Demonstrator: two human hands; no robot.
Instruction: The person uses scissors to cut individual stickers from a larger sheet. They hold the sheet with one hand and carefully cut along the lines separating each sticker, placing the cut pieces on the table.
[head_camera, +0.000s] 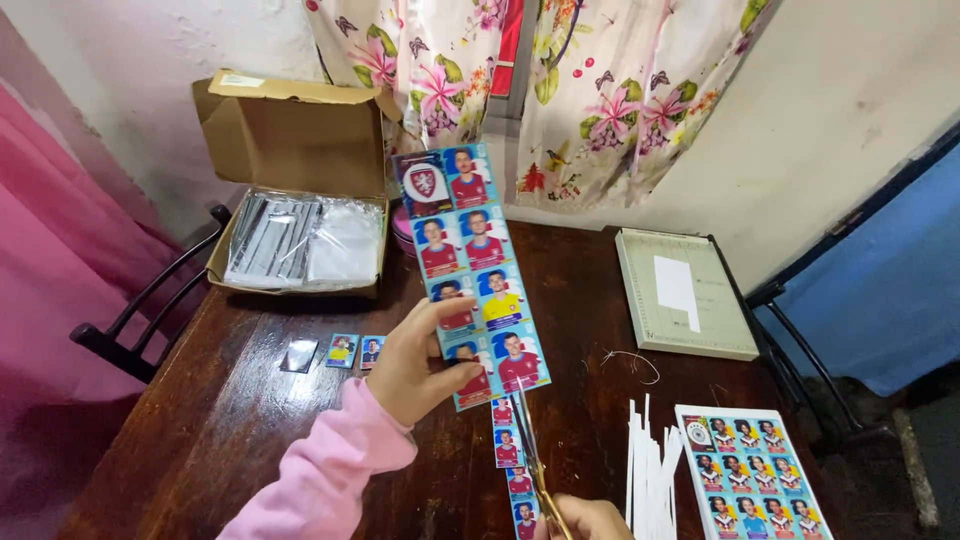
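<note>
Head view: left hand (415, 362) pinches sticker strip (471, 265) upright above bench (250, 400); right hand (588, 518) (mostly out of frame) closed on scissors (530, 455) at strip's lower edge.

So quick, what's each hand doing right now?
Left hand: closed on the strip of stickers, held upright.
Right hand: mostly out of view at the bottom edge, gripping scissors that are cutting into the strip.

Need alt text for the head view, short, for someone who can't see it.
Left hand holds up a strip of portrait stickers while the right hand cuts it lengthwise with scissors over a dark wooden table. White offcut strips lie nearby.
</note>
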